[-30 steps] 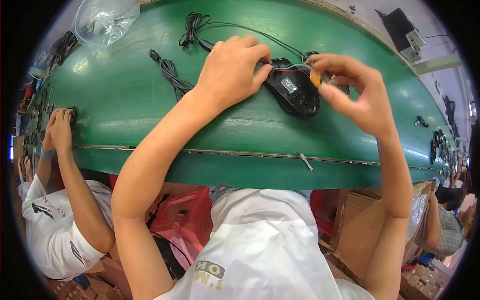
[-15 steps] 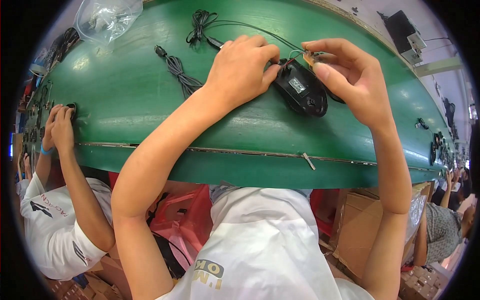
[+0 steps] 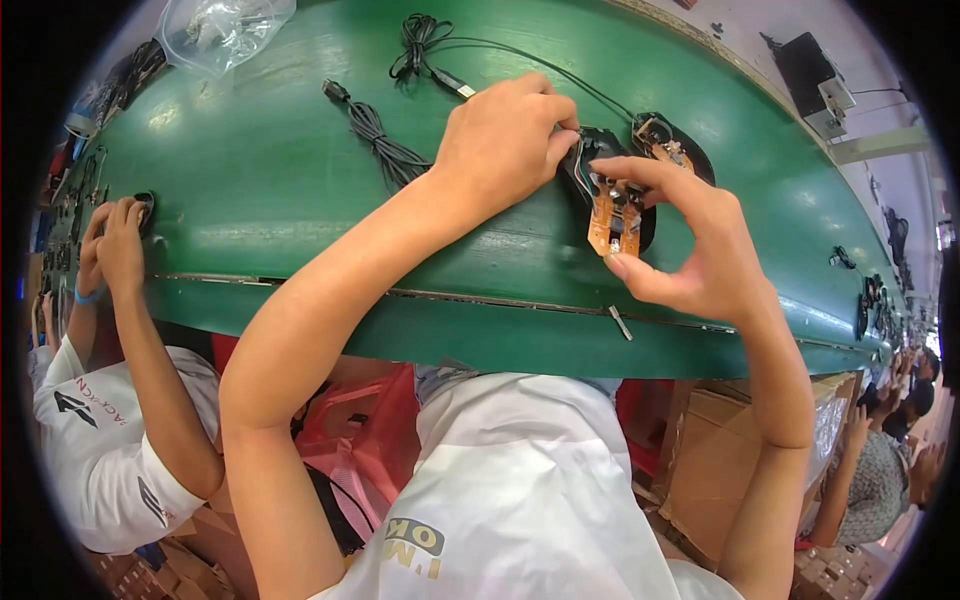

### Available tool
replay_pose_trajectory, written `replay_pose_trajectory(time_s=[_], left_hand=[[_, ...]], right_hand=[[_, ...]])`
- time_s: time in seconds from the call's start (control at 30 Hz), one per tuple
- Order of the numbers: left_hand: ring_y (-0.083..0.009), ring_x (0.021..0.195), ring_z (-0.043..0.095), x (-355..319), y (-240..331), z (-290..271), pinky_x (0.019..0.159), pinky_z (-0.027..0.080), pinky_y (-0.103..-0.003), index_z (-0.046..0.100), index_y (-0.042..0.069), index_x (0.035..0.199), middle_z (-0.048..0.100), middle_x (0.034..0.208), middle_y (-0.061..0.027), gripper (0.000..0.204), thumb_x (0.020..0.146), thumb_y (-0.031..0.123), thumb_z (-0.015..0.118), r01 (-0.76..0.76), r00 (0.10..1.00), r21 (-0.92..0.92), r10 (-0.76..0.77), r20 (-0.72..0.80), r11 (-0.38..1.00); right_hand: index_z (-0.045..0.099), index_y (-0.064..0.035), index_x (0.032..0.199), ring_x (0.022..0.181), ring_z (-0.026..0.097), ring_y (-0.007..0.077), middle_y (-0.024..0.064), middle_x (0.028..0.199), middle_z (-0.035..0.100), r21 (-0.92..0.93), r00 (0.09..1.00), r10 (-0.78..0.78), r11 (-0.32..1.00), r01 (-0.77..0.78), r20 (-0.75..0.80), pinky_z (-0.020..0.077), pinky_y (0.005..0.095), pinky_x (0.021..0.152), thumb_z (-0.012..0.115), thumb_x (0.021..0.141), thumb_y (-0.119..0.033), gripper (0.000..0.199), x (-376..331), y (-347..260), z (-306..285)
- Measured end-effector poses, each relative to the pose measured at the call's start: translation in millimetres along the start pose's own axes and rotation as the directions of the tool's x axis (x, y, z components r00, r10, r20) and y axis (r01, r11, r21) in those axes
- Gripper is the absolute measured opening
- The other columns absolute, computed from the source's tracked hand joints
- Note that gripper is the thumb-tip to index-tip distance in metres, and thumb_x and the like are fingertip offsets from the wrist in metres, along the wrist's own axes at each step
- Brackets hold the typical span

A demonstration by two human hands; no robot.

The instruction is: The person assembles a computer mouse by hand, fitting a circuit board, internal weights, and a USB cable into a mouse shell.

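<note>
A black mouse shell (image 3: pixel 648 232) lies on the green table in front of me. Over it my right hand (image 3: pixel 690 235) holds an orange-brown circuit board (image 3: pixel 602 232) by its edges, between thumb and fingers. Thin coloured wires (image 3: pixel 580 170) run along the shell's left side near the board. At the shell's far left corner, my left hand (image 3: pixel 512 130) pinches the mouse cable where it meets the wires; its fingertips partly hide the grip. Just beyond the shell sits a second black mouse half (image 3: pixel 700 157) with a circuit board in it.
A bundled black cable (image 3: pixel 422 45) and another tied cable (image 3: pixel 385 150) lie left of the shell. A clear plastic bag (image 3: pixel 225 35) is at the far left. A small pale strip (image 3: pixel 620 323) rests near the table's front edge. Co-workers sit on both sides, one person's hands (image 3: pixel 118 245) at left.
My right hand has brought the circuit board nearer and turned it flat over the shell. The second mouse half has come into fuller view. My left hand has shifted slightly right.
</note>
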State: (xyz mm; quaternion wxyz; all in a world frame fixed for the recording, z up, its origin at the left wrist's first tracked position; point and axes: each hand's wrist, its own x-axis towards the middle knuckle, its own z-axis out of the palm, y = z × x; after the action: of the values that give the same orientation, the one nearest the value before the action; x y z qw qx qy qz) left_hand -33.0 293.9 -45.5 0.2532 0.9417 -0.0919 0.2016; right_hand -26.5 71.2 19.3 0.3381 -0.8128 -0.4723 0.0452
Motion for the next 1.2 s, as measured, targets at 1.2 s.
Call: replay_pose_trajectory(time_s=[1.2], left_hand=[[-0.029, 0.087, 0.065, 11.2, 33.5, 7.0, 0.083, 0.054, -0.04, 0.071, 0.004, 0.106, 0.065, 0.111, -0.0106, 0.029, 0.078, 0.013, 0.07, 0.214, 0.955, -0.095, -0.188, 0.23, 0.972]], right_hand=[[0.066, -0.0064, 0.124, 0.1, 0.067, 0.0237, 0.0068, 0.122, 0.071, -0.287, 0.994, -0.098, 0.954, 0.08, -0.05, 0.054, 0.034, 0.089, 0.078, 0.067, -0.008, 0.059, -14.7, 24.3, -25.6]])
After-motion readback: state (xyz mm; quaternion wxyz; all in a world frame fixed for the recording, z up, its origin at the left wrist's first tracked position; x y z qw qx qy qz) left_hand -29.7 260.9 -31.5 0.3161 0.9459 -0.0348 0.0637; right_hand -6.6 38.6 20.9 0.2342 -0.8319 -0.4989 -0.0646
